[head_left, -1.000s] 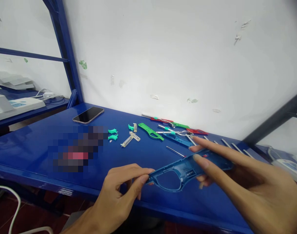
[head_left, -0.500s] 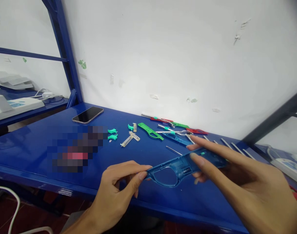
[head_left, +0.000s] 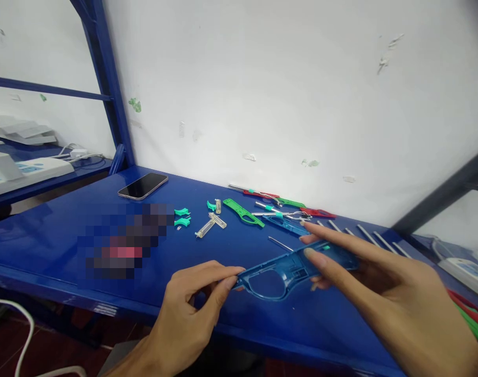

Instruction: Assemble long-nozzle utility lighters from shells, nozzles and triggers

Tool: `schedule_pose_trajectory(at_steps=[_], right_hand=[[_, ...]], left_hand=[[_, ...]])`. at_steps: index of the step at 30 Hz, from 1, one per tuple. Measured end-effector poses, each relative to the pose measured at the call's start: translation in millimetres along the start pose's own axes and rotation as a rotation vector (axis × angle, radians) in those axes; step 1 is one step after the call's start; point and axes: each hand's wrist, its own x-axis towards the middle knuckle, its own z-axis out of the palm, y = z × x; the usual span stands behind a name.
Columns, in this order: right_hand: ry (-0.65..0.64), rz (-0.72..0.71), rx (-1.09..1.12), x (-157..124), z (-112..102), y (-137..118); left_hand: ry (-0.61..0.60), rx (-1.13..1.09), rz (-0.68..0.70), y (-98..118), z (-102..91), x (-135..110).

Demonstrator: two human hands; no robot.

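A translucent blue plastic shell (head_left: 280, 273) shaped like a toy-gun half is held just above the blue table (head_left: 66, 230) near its front edge. My left hand (head_left: 191, 306) pinches its left end between thumb and fingertips. My right hand (head_left: 364, 283) grips its right end, thumb on top and fingers underneath. A small teal piece sits in the shell by my right fingers.
Behind the shell lie a green shell (head_left: 242, 212), a blue one (head_left: 286, 225), red and green pieces (head_left: 286, 201), teal triggers (head_left: 181, 216), clear tubes (head_left: 210, 225) and several metal rods (head_left: 364, 231). A phone (head_left: 143, 185) lies at the back left. A blurred patch (head_left: 121, 241) sits left.
Both hands with the blue shell have drifted slightly left and down. Red and green parts have come into view at the right edge.
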Motion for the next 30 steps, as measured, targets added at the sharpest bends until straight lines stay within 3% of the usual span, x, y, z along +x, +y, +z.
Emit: schedule_pose_trajectory(at_steps=[3,8,12,16,21,25,30], right_hand=[[-0.018,0.008,0.002,0.8,-3.0,5.2],[-0.023,0.122,-0.043,9.4,-8.3,22.5],[-0.135,0.223,-0.033,19.9,-0.3,26.4],[-0.311,0.280,0.101,28.6,21.4,30.3],[-0.469,0.122,-0.049,34.5,40.1,52.3],[-0.449,0.043,-0.149,33.5,40.9,57.9],[-0.334,-0.048,-0.296,42.7,39.6,65.9]], left_hand=[[0.032,-0.046,-0.061,-0.5,1.9,0.9],[0.203,-0.195,-0.293,-2.6,2.0,4.4],[0.139,-0.289,-0.392,-4.5,-0.1,5.1],[-0.011,-0.215,-0.408,-5.1,-0.4,3.4],[0.013,-0.051,-0.363,-9.0,0.2,5.5],[-0.010,0.110,-0.275,-14.8,1.6,8.2],[-0.061,0.120,-0.172,-14.7,0.4,8.8]])
